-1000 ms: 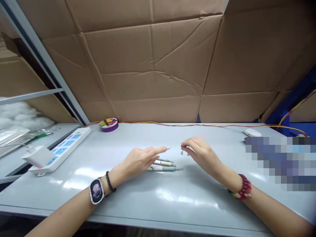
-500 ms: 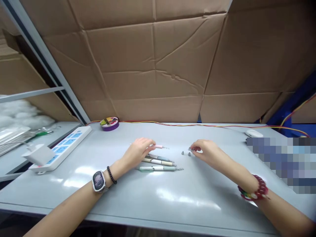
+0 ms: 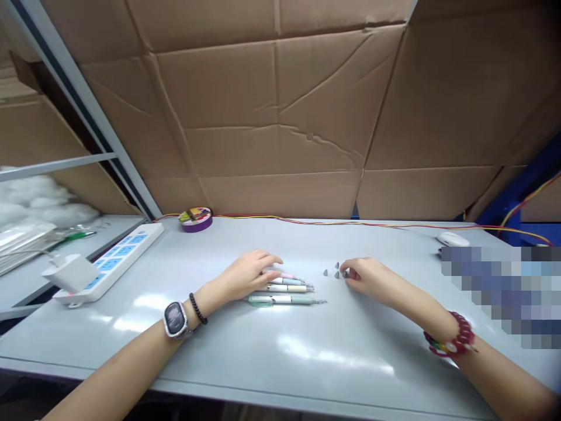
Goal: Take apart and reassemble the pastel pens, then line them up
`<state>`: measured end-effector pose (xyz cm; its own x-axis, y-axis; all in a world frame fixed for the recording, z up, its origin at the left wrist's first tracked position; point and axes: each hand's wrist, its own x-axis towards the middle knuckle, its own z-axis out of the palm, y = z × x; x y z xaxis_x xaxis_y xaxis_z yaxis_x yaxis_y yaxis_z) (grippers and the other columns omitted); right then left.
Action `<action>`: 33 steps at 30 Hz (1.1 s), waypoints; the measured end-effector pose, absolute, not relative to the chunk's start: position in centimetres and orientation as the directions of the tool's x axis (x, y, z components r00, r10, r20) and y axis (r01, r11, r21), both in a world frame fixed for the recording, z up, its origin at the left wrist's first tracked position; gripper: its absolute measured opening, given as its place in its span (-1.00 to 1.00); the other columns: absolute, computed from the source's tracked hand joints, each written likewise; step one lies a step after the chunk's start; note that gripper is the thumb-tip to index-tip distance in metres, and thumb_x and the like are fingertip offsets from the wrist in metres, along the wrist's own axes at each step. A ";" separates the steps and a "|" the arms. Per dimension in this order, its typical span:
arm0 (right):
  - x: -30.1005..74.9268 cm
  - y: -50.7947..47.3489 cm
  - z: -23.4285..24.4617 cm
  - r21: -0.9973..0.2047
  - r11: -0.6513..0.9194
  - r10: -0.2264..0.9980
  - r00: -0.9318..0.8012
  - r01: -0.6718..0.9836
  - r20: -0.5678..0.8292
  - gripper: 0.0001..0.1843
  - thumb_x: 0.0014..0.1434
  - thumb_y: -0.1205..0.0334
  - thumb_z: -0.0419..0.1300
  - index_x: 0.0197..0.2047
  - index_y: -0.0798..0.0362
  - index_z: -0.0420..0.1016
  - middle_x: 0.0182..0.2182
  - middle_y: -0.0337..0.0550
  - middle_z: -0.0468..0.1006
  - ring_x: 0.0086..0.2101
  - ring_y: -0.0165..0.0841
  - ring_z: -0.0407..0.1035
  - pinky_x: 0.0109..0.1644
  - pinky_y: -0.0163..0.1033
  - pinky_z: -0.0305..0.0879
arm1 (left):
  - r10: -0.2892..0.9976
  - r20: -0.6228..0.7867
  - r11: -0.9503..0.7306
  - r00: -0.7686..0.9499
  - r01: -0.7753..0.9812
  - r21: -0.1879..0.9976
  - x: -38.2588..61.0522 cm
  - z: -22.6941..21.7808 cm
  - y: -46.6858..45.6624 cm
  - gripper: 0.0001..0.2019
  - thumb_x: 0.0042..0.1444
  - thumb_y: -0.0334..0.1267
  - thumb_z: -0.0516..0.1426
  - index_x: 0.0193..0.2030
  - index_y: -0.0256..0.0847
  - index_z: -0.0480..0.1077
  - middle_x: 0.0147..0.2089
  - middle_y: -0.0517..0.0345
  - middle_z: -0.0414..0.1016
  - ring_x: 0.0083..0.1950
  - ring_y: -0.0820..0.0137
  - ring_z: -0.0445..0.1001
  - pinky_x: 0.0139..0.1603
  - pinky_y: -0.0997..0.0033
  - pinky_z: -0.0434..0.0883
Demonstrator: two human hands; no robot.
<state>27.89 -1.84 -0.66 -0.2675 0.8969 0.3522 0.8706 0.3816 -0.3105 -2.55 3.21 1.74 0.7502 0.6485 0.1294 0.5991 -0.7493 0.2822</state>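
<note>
Pens: four on the bench, lying roughly side by side with their thin metallic ends pointing toward the right grip; the pink pen, blue pen and cream pen run partly beneath the left grip, while the green pen lies nearer me than its fingers.
Left grip: I have it loose, fingers parted over the back ends of the pens and closed around none that I can see; whether the thumb touches the pink one, I cannot tell.
Right grip: I have thumb and forefinger curled about a small grey cone; whether they pinch it or merely touch it, I cannot tell.
Other cones: three, resting on the bench just beyond the right grip's fingertips, on the side toward the left grip.
Cone step: I judge that I am gathering the cones into a loose cluster apart from the pens.
Next move: I think it calls for a light fingertip release, lifted straight away from the cluster so that no neighbour tips or rolls.
Tape roll: well beyond the left grip, out of its way.
</note>
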 end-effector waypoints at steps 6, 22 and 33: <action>25.8 -2.4 1.7 -0.595 0.319 0.925 -0.107 0.738 0.364 -0.67 0.17 0.14 0.01 -0.01 0.01 0.32 -0.29 -0.10 0.50 -0.31 -0.30 0.41 -0.28 -0.22 0.33 | 0.764 0.059 -0.623 0.643 0.709 0.330 -3.7 2.1 3.2 -0.51 0.24 0.05 -0.22 0.24 -0.10 0.01 0.23 -0.01 0.07 0.27 0.19 -0.02 0.20 0.12 0.07; 19.4 -4.8 -1.4 -0.968 0.073 0.997 -0.023 0.241 0.070 -0.49 0.24 -0.12 -0.21 0.09 -0.03 0.21 0.13 -0.04 0.25 0.13 -0.28 0.13 0.19 -0.03 0.08 | 0.885 0.064 -0.409 0.461 0.706 0.578 -0.6 -0.8 1.2 -0.40 0.22 0.12 -0.34 0.32 -0.11 -0.29 0.36 -0.06 -0.25 0.35 0.17 -0.31 0.25 -0.04 -0.10; 19.9 -4.2 -2.1 -0.980 0.112 0.993 -0.043 0.163 0.106 -0.55 0.25 -0.09 -0.21 0.05 -0.06 0.23 0.10 -0.06 0.28 0.09 -0.28 0.19 0.15 -0.05 0.16 | 0.796 0.065 -0.555 0.602 0.682 0.476 -0.9 0.6 0.3 -0.45 0.19 0.14 -0.18 0.25 -0.04 0.00 0.33 -0.05 -0.16 0.32 0.11 -0.13 0.19 0.01 0.07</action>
<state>19.92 -4.23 -2.13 -0.0427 0.9934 0.1061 0.1629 0.1117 -0.9803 -0.94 0.32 0.64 0.6023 0.7956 0.0653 0.6819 -0.5553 0.4761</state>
